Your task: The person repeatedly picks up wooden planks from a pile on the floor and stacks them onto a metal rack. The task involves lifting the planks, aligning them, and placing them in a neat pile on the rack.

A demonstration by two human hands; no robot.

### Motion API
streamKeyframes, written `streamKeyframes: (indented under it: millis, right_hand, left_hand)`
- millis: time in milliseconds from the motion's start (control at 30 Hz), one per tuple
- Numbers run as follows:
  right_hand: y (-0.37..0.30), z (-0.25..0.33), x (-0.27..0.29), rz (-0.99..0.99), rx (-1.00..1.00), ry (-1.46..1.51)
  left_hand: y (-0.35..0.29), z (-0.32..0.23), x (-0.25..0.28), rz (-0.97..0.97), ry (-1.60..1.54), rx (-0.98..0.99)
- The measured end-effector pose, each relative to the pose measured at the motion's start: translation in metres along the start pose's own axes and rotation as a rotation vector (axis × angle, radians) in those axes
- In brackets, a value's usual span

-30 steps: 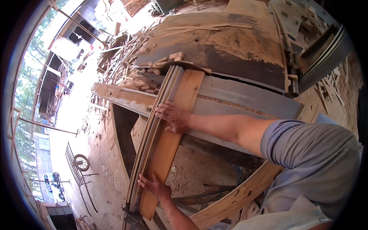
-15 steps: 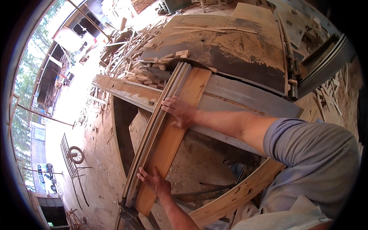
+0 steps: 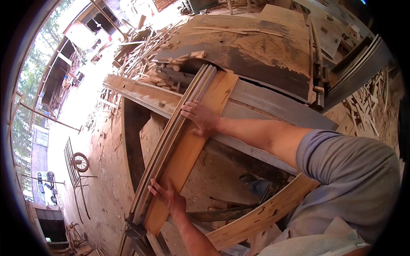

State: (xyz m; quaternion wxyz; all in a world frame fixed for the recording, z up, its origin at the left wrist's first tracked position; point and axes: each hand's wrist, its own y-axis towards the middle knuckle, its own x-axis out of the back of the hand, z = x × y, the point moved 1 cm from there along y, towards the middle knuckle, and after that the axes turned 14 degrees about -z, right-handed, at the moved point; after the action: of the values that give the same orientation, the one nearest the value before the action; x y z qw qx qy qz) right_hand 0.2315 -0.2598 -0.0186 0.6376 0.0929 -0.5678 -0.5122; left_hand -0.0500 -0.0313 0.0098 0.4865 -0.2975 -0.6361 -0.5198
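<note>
A long wooden board (image 3: 183,158) lies slantwise along a grooved metal fence (image 3: 171,130). My right hand (image 3: 203,118) grips the board's upper half, with the fingers reaching over the fence and the thumb down on the wood. Farther down, my left hand (image 3: 170,199) holds the board near its close end, fingers also laid across to the fence and thumb apart. The board's far end meets a metal saw table (image 3: 273,102), beside a dark rounded plate (image 3: 196,65).
A wide dusty tabletop (image 3: 239,47) stands beyond, with thin strips on it. Offcuts (image 3: 147,51) are heaped at the far left. A curved plank (image 3: 265,213) lies near my body. At left stands a metal cart frame with a wheel (image 3: 80,162).
The board, the fence and both hands sit slightly differently in the picture, and the surroundings have shifted a little too. Both hands keep their places on the board.
</note>
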Motion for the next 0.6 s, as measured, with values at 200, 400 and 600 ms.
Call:
streamKeyframes:
  millis: [200, 400, 600]
  right_hand:
    - [-0.024, 0.004, 0.022, 0.025, 0.022, -0.015]
    - [-0.080, 0.017, 0.071, -0.038, -0.116, 0.072]
    - [-0.163, 0.091, 0.136, -0.332, -1.042, 0.550]
  left_hand:
    - [-0.028, -0.012, 0.002, -0.023, -0.013, -0.036]
    - [-0.047, -0.040, 0.030, 0.036, 0.077, -0.096]
    - [-0.078, -0.079, 0.108, -0.071, 0.182, -0.117]
